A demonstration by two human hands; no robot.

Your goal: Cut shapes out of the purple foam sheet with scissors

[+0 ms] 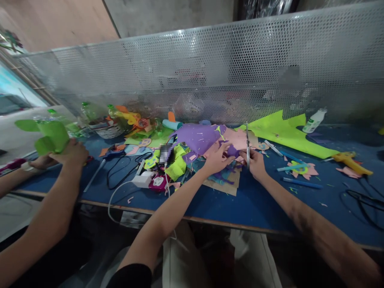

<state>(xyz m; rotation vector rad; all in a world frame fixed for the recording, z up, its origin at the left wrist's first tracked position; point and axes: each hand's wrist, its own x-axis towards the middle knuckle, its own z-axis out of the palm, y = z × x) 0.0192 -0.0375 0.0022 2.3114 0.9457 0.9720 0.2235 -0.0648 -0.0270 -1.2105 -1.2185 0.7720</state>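
Observation:
Over the heap of foam scraps in the middle, my left hand (218,158) reaches in from the left, its fingers bent at the edge of a small purple foam piece (232,150). My right hand (254,163) is closed around the handles of a pair of scissors (247,140), whose blades point away from me. The purple piece lies between my two hands, near the scissors. Behind it spreads a larger purple foam sheet (196,137), with pink foam (237,137) beside it.
At the left, another person's hands (72,152) hold a green foam shape (54,136). A yellow glue gun (352,161) and a white bottle (315,120) are at the right. Cables and a white adapter (143,180) lie left of centre. A perforated metal panel (216,72) stands behind.

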